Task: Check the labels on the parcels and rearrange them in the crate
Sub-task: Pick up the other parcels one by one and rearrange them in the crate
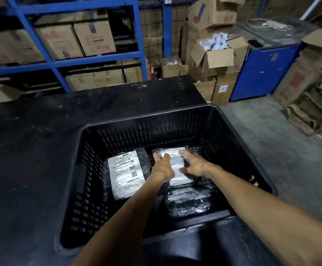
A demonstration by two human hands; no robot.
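Note:
A black slatted plastic crate (177, 114) stands on a dark table. Three black-wrapped parcels with white shipping labels lie in it. One parcel (124, 174) rests at the left with its label facing up. A second parcel (175, 169) lies at the back middle, and both my hands are on it: my left hand (163, 166) grips its left edge, my right hand (193, 163) lies over its right side with fingers spread. The third parcel (188, 201) sits nearer me, partly tucked under the second.
The dark table (41, 141) spreads out to the left and behind the crate. Blue shelving (91, 60) with cardboard boxes fills the back. Open cartons (219, 54), a blue cabinet (263, 70) and flattened cardboard (309, 104) stand on the concrete floor at right.

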